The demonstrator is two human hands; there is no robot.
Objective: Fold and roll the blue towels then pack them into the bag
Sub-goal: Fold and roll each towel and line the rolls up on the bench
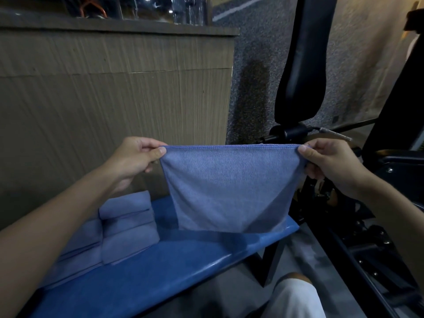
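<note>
Far left, your pile of folded towels point(128, 226) sits on the bench point(183, 260), partly tucked under your left forearm, with the wooden counter point(114, 88) rising behind it. Now your left hand point(135, 157): thumb and forefinger are pinched tight on the top left corner of the towel point(229, 187), the other fingers curled in underneath. And there is the towel itself, up in the air between both hands, its top hem pulled straight and taut from corner to corner. The cloth hangs flat and open towards you, narrowing a little as it drops, with soft creases fanning down from each corner. Its lower edge hangs in front of the bench; whether it touches the seat, you can't tell from here. Below it, a leg in white shorts point(293, 299) pokes in at the bottom. Just behind the top hem stands an upright black pad point(300, 65) over speckled floor point(252, 53). On to your right hand point(330, 161): the thumb presses on the near face of the top right corner, and the fingers are curled round behind the cloth, clamping it. Far right, a black machine frame point(367, 237) runs down beside the bench.
</note>
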